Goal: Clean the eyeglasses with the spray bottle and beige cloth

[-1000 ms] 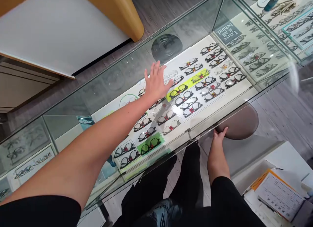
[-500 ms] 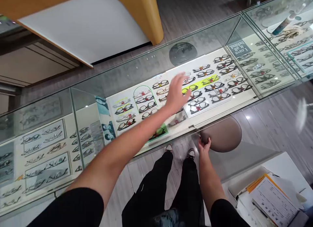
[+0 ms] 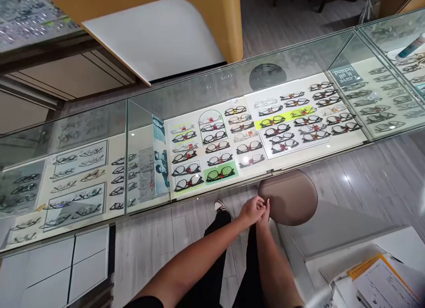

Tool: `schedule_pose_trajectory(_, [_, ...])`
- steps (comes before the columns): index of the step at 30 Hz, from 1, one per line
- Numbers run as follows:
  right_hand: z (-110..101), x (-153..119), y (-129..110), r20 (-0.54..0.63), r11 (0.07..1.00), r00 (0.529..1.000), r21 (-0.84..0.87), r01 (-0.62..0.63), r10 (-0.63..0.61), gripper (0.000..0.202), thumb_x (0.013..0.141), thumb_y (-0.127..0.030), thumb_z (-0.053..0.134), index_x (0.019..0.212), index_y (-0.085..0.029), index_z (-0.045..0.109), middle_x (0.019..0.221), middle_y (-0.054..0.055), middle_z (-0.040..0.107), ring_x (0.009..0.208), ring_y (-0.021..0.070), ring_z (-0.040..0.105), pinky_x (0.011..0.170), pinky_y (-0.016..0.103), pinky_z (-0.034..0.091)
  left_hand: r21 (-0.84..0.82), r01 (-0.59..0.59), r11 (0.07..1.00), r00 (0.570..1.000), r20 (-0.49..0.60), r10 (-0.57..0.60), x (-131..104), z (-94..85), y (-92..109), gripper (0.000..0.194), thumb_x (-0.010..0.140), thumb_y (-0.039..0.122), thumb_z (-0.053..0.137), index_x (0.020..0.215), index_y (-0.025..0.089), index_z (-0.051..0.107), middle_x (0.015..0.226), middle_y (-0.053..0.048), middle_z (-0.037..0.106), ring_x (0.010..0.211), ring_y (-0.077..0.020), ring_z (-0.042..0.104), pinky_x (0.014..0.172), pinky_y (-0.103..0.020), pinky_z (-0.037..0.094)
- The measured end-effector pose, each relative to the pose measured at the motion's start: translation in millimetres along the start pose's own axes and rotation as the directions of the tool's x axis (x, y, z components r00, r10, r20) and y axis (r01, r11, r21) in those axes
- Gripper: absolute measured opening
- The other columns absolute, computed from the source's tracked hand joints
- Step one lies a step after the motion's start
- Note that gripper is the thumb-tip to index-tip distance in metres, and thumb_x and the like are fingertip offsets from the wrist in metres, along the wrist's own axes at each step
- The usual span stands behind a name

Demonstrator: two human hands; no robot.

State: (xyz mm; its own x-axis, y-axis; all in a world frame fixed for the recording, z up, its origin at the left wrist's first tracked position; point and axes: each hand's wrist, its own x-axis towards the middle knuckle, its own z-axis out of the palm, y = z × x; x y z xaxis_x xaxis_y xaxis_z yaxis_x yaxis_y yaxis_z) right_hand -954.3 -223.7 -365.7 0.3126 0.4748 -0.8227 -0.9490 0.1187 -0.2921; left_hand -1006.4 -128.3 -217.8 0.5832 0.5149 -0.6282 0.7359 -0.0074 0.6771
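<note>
My left hand (image 3: 252,211) is closed, its fingers curled against my right hand (image 3: 264,217) just in front of the glass display case (image 3: 186,201). The fingers of my right hand are bent and pressed together too. Whatever lies between the two hands is hidden or too small to make out. Beside them is the round brown seat of a stool (image 3: 290,197). Under the glass, rows of eyeglasses (image 3: 217,147) lie on white and coloured boards, and dark-framed glasses (image 3: 220,172) rest on a green card.
More glass cases with eyeglasses continue to the left (image 3: 79,193) and right (image 3: 381,104). A white desk (image 3: 398,239) with papers and an orange-edged notebook (image 3: 385,277) stands at the lower right. Across the case is a yellow-and-white counter (image 3: 149,38).
My left hand has come back from above the glass, down to my right hand at the case's front edge. The view has shifted, showing more of the left side.
</note>
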Motion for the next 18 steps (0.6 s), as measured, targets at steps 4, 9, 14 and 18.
schedule_pose_trajectory(4, [-12, 3, 59, -0.072, 0.998, 0.997, 0.051, -0.030, 0.033, 0.032, 0.093, -0.054, 0.080, 0.098, -0.023, 0.079, 0.097, 0.004, 0.081, 0.100, 0.0243, 0.079, 0.090, 0.038, 0.067, 0.072, 0.232, 0.970, 0.972, -0.051, -0.229, 34, -17.9, -59, 0.085, 0.084, 0.042, 0.079, 0.157, 0.007, 0.052, 0.162, -0.030, 0.058, 0.149, -0.0394, 0.061, 0.122, -0.047, 0.048])
schedule_pose_trajectory(9, [-42, -27, 139, -0.093, 0.992, 0.988, 0.022, -0.122, 0.123, 0.038, 0.070, -0.056, 0.096, 0.090, -0.028, 0.083, 0.096, 0.000, 0.085, 0.097, 0.0240, 0.083, 0.093, 0.038, 0.067, 0.164, 0.259, 0.952, 0.966, -0.025, -0.259, 50, -29.6, -113, 0.122, 0.074, 0.056, 0.088, 0.171, 0.007, 0.033, 0.173, -0.030, 0.045, 0.163, -0.0408, 0.045, 0.129, -0.044, 0.040])
schedule_pose_trajectory(14, [-88, -86, 199, -0.165, 0.969, 0.959, -0.060, -0.241, 0.228, 0.043, 0.060, -0.055, 0.101, 0.095, -0.036, 0.086, 0.105, -0.003, 0.087, 0.102, 0.0243, 0.084, 0.098, 0.037, 0.065, 0.285, 0.116, 0.952, 0.991, 0.030, -0.129, 60, -28.8, -136, 0.131, 0.074, 0.063, 0.088, 0.176, 0.013, 0.023, 0.175, -0.028, 0.041, 0.165, -0.0430, 0.039, 0.133, -0.050, 0.033])
schedule_pose_trajectory(18, [-129, -132, 215, -0.229, 0.927, 0.939, -0.216, -0.306, 0.257, 0.035, 0.053, -0.053, 0.098, 0.085, -0.045, 0.085, 0.097, -0.010, 0.087, 0.103, 0.0304, 0.085, 0.096, 0.045, 0.065, 0.364, -0.040, 0.931, 0.981, 0.193, -0.033, 65, -26.2, -152, 0.146, 0.054, 0.054, 0.103, 0.176, 0.033, 0.026, 0.180, -0.018, 0.036, 0.164, -0.0481, 0.035, 0.134, -0.061, 0.030])
